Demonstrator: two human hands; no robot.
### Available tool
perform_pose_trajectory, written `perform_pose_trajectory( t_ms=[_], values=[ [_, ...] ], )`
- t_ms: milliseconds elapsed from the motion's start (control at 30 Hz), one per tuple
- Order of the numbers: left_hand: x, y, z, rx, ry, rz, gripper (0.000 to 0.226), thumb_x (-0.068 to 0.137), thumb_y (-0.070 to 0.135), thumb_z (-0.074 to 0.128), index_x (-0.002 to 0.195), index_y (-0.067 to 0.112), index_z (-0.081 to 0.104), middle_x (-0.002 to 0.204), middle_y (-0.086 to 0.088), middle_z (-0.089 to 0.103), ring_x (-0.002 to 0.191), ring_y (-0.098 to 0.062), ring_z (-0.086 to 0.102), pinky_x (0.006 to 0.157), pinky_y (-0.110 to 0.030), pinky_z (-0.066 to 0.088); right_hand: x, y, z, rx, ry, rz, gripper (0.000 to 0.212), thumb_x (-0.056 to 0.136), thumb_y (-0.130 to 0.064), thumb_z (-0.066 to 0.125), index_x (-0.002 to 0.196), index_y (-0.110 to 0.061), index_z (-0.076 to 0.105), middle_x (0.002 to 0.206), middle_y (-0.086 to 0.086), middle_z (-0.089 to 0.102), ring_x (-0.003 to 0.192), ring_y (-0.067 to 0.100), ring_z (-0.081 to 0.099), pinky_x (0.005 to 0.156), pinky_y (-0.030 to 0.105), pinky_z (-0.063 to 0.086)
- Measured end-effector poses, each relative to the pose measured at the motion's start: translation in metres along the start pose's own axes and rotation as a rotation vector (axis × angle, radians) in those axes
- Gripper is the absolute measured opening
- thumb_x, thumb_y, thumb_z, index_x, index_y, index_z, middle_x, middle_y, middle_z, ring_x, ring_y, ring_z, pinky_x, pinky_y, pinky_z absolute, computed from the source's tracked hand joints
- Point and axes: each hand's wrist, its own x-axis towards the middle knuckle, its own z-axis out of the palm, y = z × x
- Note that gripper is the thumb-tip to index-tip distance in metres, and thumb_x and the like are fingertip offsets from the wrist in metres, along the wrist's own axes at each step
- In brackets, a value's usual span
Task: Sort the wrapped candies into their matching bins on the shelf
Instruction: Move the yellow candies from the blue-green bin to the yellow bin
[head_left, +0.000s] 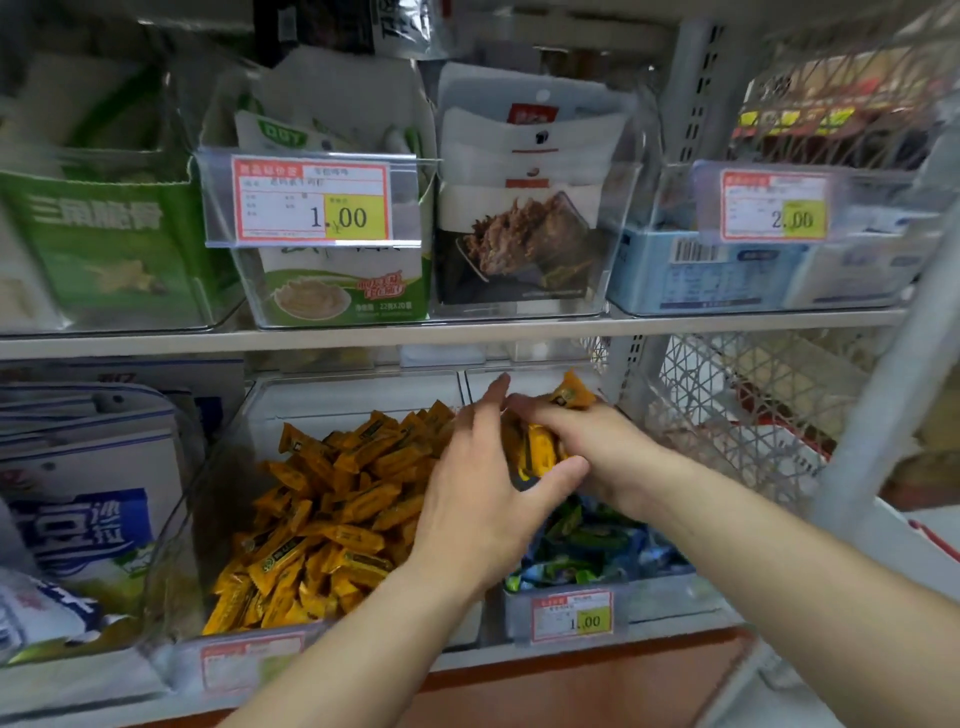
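Observation:
Two clear bins stand side by side on the lower shelf. The left bin (218, 467) is heaped with orange wrapped candies (332, 519). The right bin (670, 597) holds green and blue wrapped candies (587, 545). My right hand (597, 447) hovers above the right bin and grips a bunch of orange candies (543, 449), with one candy (571, 395) sticking up past its fingers. My left hand (483, 488) is over the divide between the bins, fingers straight, its thumb touching the bunch from below.
The upper shelf (467, 330) carries clear bins of snack packets with price tags (311, 200). Blue and white bags (88, 493) fill the lower left. A white mesh basket (753, 415) and a shelf upright (893, 415) stand on the right.

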Motion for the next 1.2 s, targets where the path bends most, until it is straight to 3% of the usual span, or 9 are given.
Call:
perform_pose_trajectory(
  t_ms=[100, 200, 300, 467, 633, 767, 900, 1000, 1200],
  values=[
    [-0.002, 0.002, -0.001, 0.002, -0.026, 0.006, 0.083, 0.078, 0.079, 0.04, 0.148, 0.039, 0.018, 0.137, 0.002, 0.048, 0.127, -0.016, 0.046, 0.103, -0.038, 0.044, -0.013, -0.009, 0.015, 0.102, -0.015, 0.102, 0.032, 0.082, -0.047, 0.073, 0.095, -0.017, 0.072, 0.083, 0.01, 0.07, 0.073, 0.023, 0.07, 0.081, 0.044, 0.058],
    [-0.002, -0.012, -0.017, 0.009, 0.001, -0.003, 0.069, 0.086, 0.075, 0.035, 0.141, 0.034, 0.04, 0.128, 0.005, 0.051, 0.12, -0.015, 0.05, 0.098, -0.035, 0.045, -0.014, -0.023, 0.028, 0.207, -0.139, 0.222, 0.042, 0.088, -0.057, 0.058, 0.095, -0.016, 0.066, 0.077, 0.006, 0.067, 0.073, 0.023, 0.068, 0.068, 0.038, 0.059],
    [-0.001, -0.03, -0.036, 0.051, 0.065, -0.07, 0.061, 0.087, 0.074, 0.032, 0.124, 0.03, 0.054, 0.115, 0.005, 0.055, 0.105, -0.015, 0.054, 0.087, -0.035, 0.046, 0.0, -0.023, 0.052, 0.215, -0.177, 0.259, 0.062, 0.092, -0.064, 0.043, 0.114, -0.011, 0.067, 0.096, 0.013, 0.074, 0.089, 0.031, 0.073, 0.08, 0.047, 0.06],
    [0.004, -0.063, -0.067, -0.071, 0.143, -0.268, 0.04, 0.096, 0.061, 0.042, 0.099, 0.024, 0.056, 0.094, 0.002, 0.062, 0.091, -0.021, 0.06, 0.08, -0.041, 0.048, 0.028, -0.014, 0.103, 0.113, -0.081, 0.192, 0.038, 0.104, -0.037, 0.04, 0.116, -0.007, 0.061, 0.095, 0.021, 0.071, 0.075, 0.035, 0.073, 0.066, 0.043, 0.061],
    [0.015, -0.1, -0.101, -0.074, 0.231, -0.369, 0.028, 0.094, 0.038, 0.064, 0.115, 0.018, 0.062, 0.101, -0.001, 0.068, 0.1, -0.025, 0.063, 0.076, -0.027, 0.041, 0.053, -0.008, 0.127, -0.018, -0.086, 0.09, 0.015, 0.098, -0.027, 0.058, 0.109, -0.018, 0.064, 0.085, 0.007, 0.077, 0.076, 0.028, 0.076, 0.06, 0.033, 0.059],
    [0.018, -0.116, -0.112, -0.06, 0.19, -0.399, 0.057, 0.09, 0.028, 0.071, 0.142, 0.021, 0.048, 0.132, -0.005, 0.061, 0.105, -0.017, 0.06, 0.087, -0.026, 0.044, 0.07, -0.011, 0.128, -0.253, 0.032, -0.037, 0.016, 0.086, -0.032, 0.071, 0.101, -0.03, 0.068, 0.116, 0.006, 0.071, 0.103, 0.029, 0.07, 0.091, 0.046, 0.057],
    [0.016, -0.119, -0.118, 0.161, 0.14, -0.331, 0.061, 0.092, 0.038, 0.067, 0.147, 0.025, 0.044, 0.144, -0.003, 0.054, 0.121, -0.024, 0.057, 0.103, -0.039, 0.047, 0.062, -0.013, 0.12, -0.547, 0.085, -0.171, 0.048, 0.086, -0.039, 0.068, 0.133, -0.035, 0.057, 0.14, -0.003, 0.055, 0.121, 0.018, 0.058, 0.077, 0.022, 0.05],
    [0.01, -0.108, -0.12, 0.198, 0.136, -0.206, 0.043, 0.093, 0.038, 0.063, 0.134, 0.028, 0.059, 0.138, 0.001, 0.058, 0.117, -0.02, 0.058, 0.099, -0.036, 0.049, 0.043, -0.008, 0.101, -0.701, 0.09, -0.29, 0.041, 0.089, -0.04, 0.064, 0.129, -0.041, 0.058, 0.135, -0.011, 0.057, 0.104, 0.006, 0.059, 0.057, 0.007, 0.036],
    [-0.008, -0.054, -0.088, 0.302, -0.049, 0.051, 0.037, 0.091, 0.048, 0.055, 0.124, 0.032, 0.06, 0.121, 0.008, 0.063, 0.112, -0.014, 0.058, 0.089, -0.036, 0.052, -0.005, 0.005, 0.04, -0.967, 0.122, -0.471, 0.017, 0.082, -0.043, 0.061, 0.098, -0.042, 0.067, 0.103, -0.017, 0.059, 0.09, 0.005, 0.059, 0.07, 0.02, 0.045]
  ],
)
